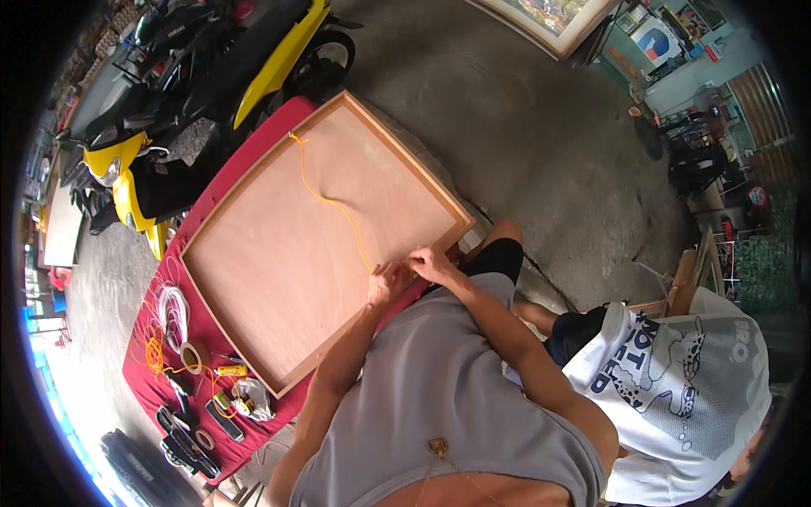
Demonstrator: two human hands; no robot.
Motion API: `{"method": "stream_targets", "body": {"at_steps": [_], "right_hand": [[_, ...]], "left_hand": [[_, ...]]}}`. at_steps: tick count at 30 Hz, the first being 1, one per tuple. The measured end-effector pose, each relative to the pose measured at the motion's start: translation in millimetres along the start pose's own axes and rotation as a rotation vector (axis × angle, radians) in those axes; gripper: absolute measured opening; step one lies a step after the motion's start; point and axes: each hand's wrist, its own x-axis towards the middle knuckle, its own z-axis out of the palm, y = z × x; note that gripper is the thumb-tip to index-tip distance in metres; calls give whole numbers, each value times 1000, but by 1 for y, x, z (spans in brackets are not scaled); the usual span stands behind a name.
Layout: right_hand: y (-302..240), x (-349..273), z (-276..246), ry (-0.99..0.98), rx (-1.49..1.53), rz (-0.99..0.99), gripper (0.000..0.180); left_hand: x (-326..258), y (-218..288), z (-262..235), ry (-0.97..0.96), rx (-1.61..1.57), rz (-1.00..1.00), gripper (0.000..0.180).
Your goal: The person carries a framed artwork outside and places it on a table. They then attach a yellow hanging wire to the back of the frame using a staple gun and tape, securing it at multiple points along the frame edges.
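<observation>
A shallow wooden tray [270, 253] is lying on a red cloth [296, 110], and a yellow cord [339, 204] is running across its panel from a knot at the far left rim to the left hand [387, 282] at the near rim. The left hand is curling its fingers beside the cord's near end, and the right hand [432, 265] is bunching its fingertips just beside them; whether either is pinching the cord cannot be told. A phone [224, 420] and a yellow tube [231, 370] are lying left of the tray.

Bright light glares at lower left; edges bend.
</observation>
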Motion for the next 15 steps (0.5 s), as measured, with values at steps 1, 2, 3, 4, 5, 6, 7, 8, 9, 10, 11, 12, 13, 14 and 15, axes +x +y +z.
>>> {"method": "stream_targets", "body": {"at_steps": [1, 2, 3, 4, 5, 6, 7, 8, 9, 10, 11, 12, 13, 14, 15], "right_hand": [[-1, -1, -1, -8, -42, -53, 16], [-1, 0, 0, 14, -52, -56, 15], [-3, 0, 1, 31, -60, -59, 14], [-3, 0, -1, 37, -73, -61, 14], [-3, 1, -2, 43, -86, -64, 14], [-3, 0, -2, 41, -94, -62, 14], [-2, -1, -1, 39, -102, -59, 15], [0, 1, -2, 37, -111, -57, 15], [-1, 3, -4, 2, -123, -55, 16], [-2, 5, -6, -32, -135, -53, 17], [-3, 7, -8, -66, -148, -51, 19], [-5, 8, -10, -111, -134, -48, 19], [-7, 12, -13, -156, -120, -45, 20], [-9, 16, -17, -201, -105, -42, 21], [-11, 20, -20, -287, -131, -11, 20]], "left_hand": [[-2, -1, 2, 37, 2, -12, 10], [-4, -3, 3, 49, 28, -3, 9], [-4, -1, 3, 57, 17, -22, 8], [-4, 2, 3, 66, 6, -41, 7], [-3, 3, 3, 74, -5, -60, 6], [-1, 10, -1, 56, 32, -95, 5], [-1, 9, 0, 60, 28, -81, 5], [-1, 7, 2, 64, 23, -67, 5], [-1, 6, 1, 67, 22, -57, 6], [0, 4, -1, 52, 20, -33, 5], [1, 2, -2, 38, 18, -8, 5], [2, 3, -5, 22, 17, 13, 5], [3, 3, -7, 11, 25, 47, 5], [5, 4, -10, 0, 32, 80, 5], [7, 5, -12, -11, 38, 113, 5]]}}
